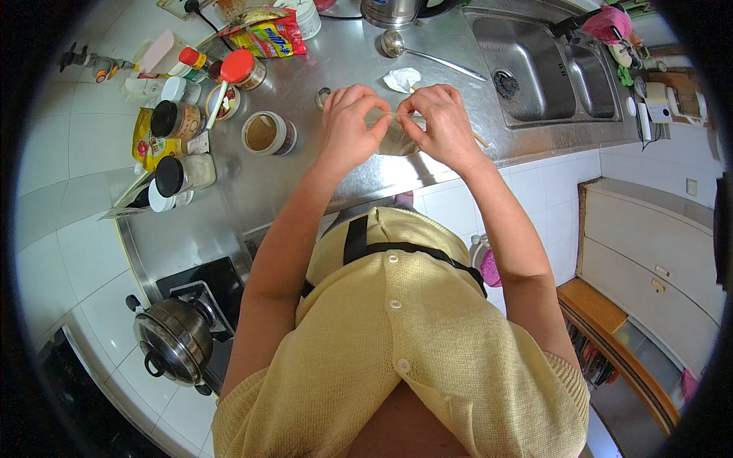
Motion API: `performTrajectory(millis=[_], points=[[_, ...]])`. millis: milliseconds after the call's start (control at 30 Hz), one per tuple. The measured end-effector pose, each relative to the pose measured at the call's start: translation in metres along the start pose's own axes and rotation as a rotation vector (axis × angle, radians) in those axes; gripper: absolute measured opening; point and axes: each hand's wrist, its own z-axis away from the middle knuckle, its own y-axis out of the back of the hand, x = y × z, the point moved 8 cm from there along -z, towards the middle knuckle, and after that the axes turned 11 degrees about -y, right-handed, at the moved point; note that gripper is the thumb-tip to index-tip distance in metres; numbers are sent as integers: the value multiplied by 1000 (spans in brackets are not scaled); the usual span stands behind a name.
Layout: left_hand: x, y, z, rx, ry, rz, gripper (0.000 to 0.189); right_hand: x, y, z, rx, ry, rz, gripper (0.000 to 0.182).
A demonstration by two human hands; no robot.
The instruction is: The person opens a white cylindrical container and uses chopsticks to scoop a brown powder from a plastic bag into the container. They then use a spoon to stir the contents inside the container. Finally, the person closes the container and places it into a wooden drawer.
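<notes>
My left hand (355, 123) and my right hand (438, 123) come close together above the steel counter (320, 183). Between their pinched fingertips is the rim of a clear, thin plastic bag (395, 140), which hangs below the fingers. What the bag contains cannot be made out. Behind the right hand lies a thin wooden stick, perhaps a chopstick (480, 140), partly hidden. A crumpled white piece of paper or plastic (402, 79) rests just beyond the fingers. To the left of my left hand stands an open jar of brown powder (262, 133). A small round metal object (322, 97) is partly covered by that hand.
A steel ladle (429, 57) lies beyond the hands, left of the double sink (527, 74). Several jars, including a red-lidded jar (243, 70), crowd the left wall near a red packet (266, 37). A lidded steel pot (174, 340) sits by the gas stove (209, 303).
</notes>
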Motion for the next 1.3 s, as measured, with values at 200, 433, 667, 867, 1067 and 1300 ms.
performTrajectory(millis=[200,433,667,867,1067,1300], points=[[4,-2,-4,-4,-31,18,8,1,0,-1,3,-27,-40,8],[4,-5,-6,-25,-44,21,7,4,1,0,44,-24,-69,12],[-9,-6,-2,-28,-9,28,8,17,-2,2,-3,-79,-107,11],[-7,-7,-3,-34,-4,22,7,19,-2,2,4,-77,-94,9],[-6,-9,-3,-41,13,25,7,18,-3,2,2,-96,-80,11],[-5,-13,0,-54,9,-6,5,22,-4,4,-2,-112,-98,14]])
